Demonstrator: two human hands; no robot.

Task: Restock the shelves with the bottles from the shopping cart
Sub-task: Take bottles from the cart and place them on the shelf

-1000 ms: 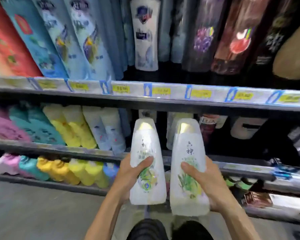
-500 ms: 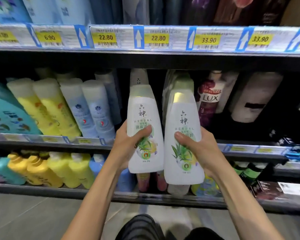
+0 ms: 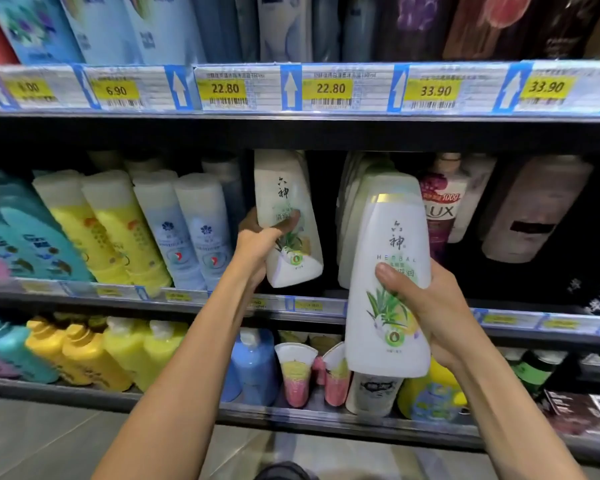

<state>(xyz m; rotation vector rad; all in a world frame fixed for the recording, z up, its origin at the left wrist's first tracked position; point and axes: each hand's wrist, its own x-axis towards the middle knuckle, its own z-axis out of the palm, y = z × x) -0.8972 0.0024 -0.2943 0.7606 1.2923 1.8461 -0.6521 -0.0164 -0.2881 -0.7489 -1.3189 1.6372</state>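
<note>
**Two Liushen body-wash bottles, one going onto the middle shelf**

We judge both smooth, stiff plastic, fairly heavy if full, slippery; best held around the waist. Our left hand (image 3: 257, 244) wraps the left bottle (image 3: 288, 220), tilted, above the middle shelf (image 3: 187, 299) edge. Our right hand (image 3: 426, 306) clasps the right bottle (image 3: 390, 285), out in front of that shelf.

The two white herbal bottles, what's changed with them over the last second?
The left hand has pushed its white bottle forward and up into the middle shelf, tilted, beside the matching row. The right hand has stayed back, gripping the second white bottle in front of the shelf. Neither bottle has been let go.
</note>
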